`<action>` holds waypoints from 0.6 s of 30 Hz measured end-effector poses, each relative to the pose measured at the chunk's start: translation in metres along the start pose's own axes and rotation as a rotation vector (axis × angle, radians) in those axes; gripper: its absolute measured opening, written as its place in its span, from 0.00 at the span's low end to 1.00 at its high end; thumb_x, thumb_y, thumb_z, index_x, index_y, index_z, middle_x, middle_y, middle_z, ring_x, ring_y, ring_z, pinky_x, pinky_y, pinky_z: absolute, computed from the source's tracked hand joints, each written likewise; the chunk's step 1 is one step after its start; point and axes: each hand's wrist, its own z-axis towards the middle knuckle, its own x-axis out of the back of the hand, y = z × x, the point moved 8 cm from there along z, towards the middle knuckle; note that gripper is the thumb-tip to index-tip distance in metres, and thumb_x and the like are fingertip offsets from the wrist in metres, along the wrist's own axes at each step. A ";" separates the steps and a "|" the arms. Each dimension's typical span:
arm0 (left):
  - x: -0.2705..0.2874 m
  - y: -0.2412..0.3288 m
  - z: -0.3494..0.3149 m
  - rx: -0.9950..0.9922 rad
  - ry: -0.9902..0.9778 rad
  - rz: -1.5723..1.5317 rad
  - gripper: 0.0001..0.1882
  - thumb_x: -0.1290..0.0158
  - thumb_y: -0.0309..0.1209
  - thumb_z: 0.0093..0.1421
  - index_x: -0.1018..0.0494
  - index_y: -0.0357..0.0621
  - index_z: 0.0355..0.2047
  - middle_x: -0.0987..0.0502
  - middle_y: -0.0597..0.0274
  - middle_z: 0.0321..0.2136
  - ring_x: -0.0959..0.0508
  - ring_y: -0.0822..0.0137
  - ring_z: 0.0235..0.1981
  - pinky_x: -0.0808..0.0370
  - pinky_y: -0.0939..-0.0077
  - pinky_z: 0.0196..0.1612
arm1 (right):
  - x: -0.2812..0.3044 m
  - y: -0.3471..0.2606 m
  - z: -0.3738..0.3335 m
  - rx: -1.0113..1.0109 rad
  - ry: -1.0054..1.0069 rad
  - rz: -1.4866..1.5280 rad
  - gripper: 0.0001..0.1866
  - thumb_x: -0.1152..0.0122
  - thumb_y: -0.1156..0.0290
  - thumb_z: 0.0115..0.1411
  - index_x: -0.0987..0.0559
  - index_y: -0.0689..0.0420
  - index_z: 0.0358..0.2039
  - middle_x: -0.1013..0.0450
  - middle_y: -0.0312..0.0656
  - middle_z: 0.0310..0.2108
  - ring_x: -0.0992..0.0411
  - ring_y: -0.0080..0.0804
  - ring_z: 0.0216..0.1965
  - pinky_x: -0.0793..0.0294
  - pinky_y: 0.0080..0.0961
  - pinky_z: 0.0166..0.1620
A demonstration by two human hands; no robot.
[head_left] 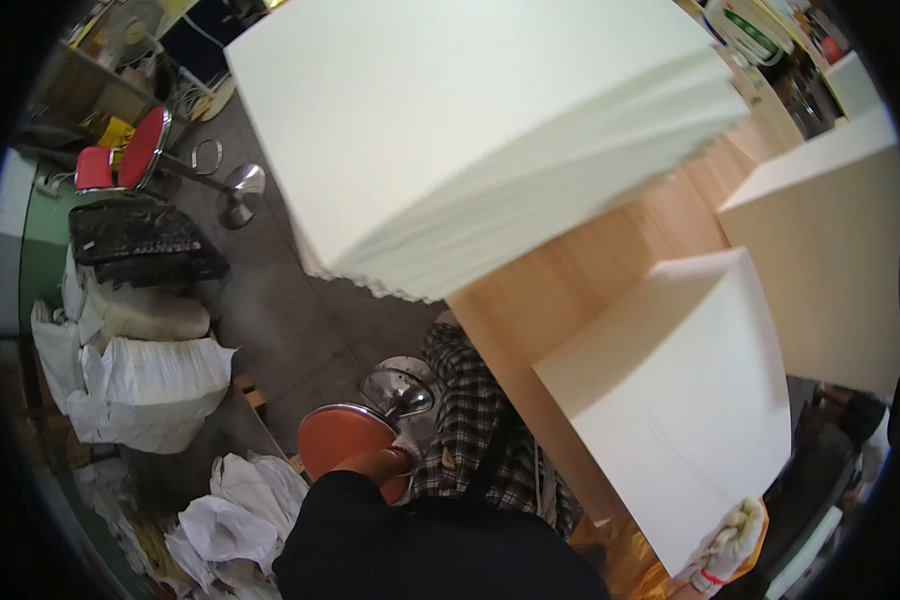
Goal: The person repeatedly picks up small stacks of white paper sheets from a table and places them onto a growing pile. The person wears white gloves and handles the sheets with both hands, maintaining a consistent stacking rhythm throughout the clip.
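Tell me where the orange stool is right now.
In the head view the orange stool sits low and left of centre, on the floor beside the wooden table, with the left hand at its seat edge.

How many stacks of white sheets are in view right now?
3: a big stack at top centre, a smaller stack at lower right held by the gloved right hand, and a tall stack at far right. Others may be hidden.

Head-worn fisheye, steeply downward, close
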 end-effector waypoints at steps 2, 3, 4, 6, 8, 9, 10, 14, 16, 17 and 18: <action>0.038 0.021 -0.016 -0.043 0.068 -0.066 0.32 0.38 0.45 0.50 0.29 0.58 0.57 0.30 0.61 0.58 0.34 0.53 0.61 0.40 0.41 0.58 | 0.002 0.012 -0.008 -0.152 0.168 0.161 0.20 0.59 0.59 0.72 0.28 0.66 0.45 0.35 0.31 0.19 0.48 0.11 0.10 0.54 0.08 0.11; 0.051 0.028 -0.021 -0.050 0.098 -0.098 0.32 0.38 0.45 0.50 0.29 0.57 0.56 0.30 0.60 0.58 0.34 0.53 0.61 0.39 0.42 0.58 | 0.002 0.008 -0.012 -0.139 0.141 0.153 0.21 0.59 0.58 0.71 0.28 0.66 0.44 0.34 0.32 0.19 0.47 0.13 0.09 0.53 0.09 0.10; 0.062 0.037 -0.026 -0.067 0.128 -0.143 0.32 0.38 0.46 0.50 0.29 0.57 0.56 0.30 0.60 0.58 0.34 0.53 0.61 0.39 0.42 0.58 | 0.003 0.004 -0.013 -0.124 0.114 0.149 0.22 0.59 0.57 0.71 0.28 0.65 0.43 0.33 0.33 0.18 0.47 0.14 0.08 0.53 0.10 0.09; 0.085 0.034 -0.032 -0.051 0.174 -0.179 0.33 0.38 0.47 0.49 0.29 0.55 0.56 0.31 0.59 0.58 0.34 0.53 0.61 0.38 0.44 0.57 | 0.003 0.003 -0.011 -0.150 0.030 0.225 0.20 0.55 0.58 0.69 0.28 0.65 0.42 0.30 0.38 0.22 0.38 0.19 0.11 0.44 0.12 0.11; 0.107 0.015 -0.041 0.004 0.215 -0.180 0.33 0.38 0.48 0.49 0.29 0.54 0.55 0.31 0.59 0.58 0.34 0.52 0.61 0.36 0.45 0.57 | 0.001 -0.003 -0.011 -0.145 0.040 0.257 0.18 0.54 0.60 0.69 0.28 0.65 0.41 0.29 0.40 0.21 0.37 0.21 0.10 0.43 0.12 0.10; 0.121 0.000 -0.048 0.042 0.234 -0.162 0.33 0.38 0.48 0.49 0.29 0.54 0.55 0.31 0.58 0.58 0.34 0.52 0.61 0.36 0.45 0.57 | -0.005 -0.004 -0.013 -0.132 0.089 0.250 0.18 0.55 0.60 0.70 0.28 0.65 0.41 0.31 0.39 0.19 0.41 0.19 0.07 0.46 0.12 0.09; 0.131 -0.015 -0.060 0.091 0.258 -0.170 0.34 0.38 0.49 0.49 0.29 0.53 0.55 0.31 0.58 0.57 0.34 0.52 0.61 0.35 0.46 0.57 | -0.009 -0.005 -0.007 -0.107 0.107 0.241 0.17 0.56 0.61 0.70 0.28 0.64 0.40 0.32 0.38 0.17 0.44 0.18 0.05 0.50 0.12 0.07; 0.099 -0.100 -0.060 0.272 0.057 -0.219 0.37 0.38 0.52 0.48 0.32 0.51 0.57 0.34 0.57 0.59 0.35 0.51 0.62 0.34 0.49 0.57 | -0.003 0.001 -0.012 -0.132 0.154 0.301 0.19 0.57 0.59 0.70 0.28 0.63 0.39 0.30 0.40 0.18 0.42 0.19 0.05 0.47 0.14 0.07; 0.074 -0.127 -0.044 0.302 -0.077 -0.274 0.44 0.38 0.55 0.47 0.38 0.52 0.61 0.36 0.54 0.61 0.37 0.50 0.63 0.35 0.51 0.59 | -0.003 0.002 -0.020 -0.132 0.169 0.350 0.19 0.57 0.59 0.70 0.27 0.64 0.39 0.29 0.40 0.18 0.39 0.19 0.07 0.45 0.14 0.08; 0.065 -0.131 -0.030 0.224 -0.012 -0.251 0.40 0.39 0.53 0.49 0.35 0.50 0.59 0.32 0.51 0.58 0.32 0.52 0.60 0.33 0.51 0.57 | -0.002 0.003 -0.021 -0.143 0.181 0.372 0.19 0.57 0.59 0.70 0.27 0.64 0.39 0.29 0.40 0.18 0.38 0.20 0.07 0.45 0.13 0.08; 0.090 -0.114 -0.045 0.149 0.101 -0.230 0.33 0.43 0.50 0.53 0.32 0.50 0.57 0.29 0.56 0.55 0.28 0.56 0.56 0.30 0.53 0.54 | -0.001 0.005 -0.023 -0.143 0.197 0.392 0.19 0.56 0.59 0.70 0.27 0.64 0.39 0.28 0.40 0.18 0.37 0.20 0.07 0.45 0.13 0.08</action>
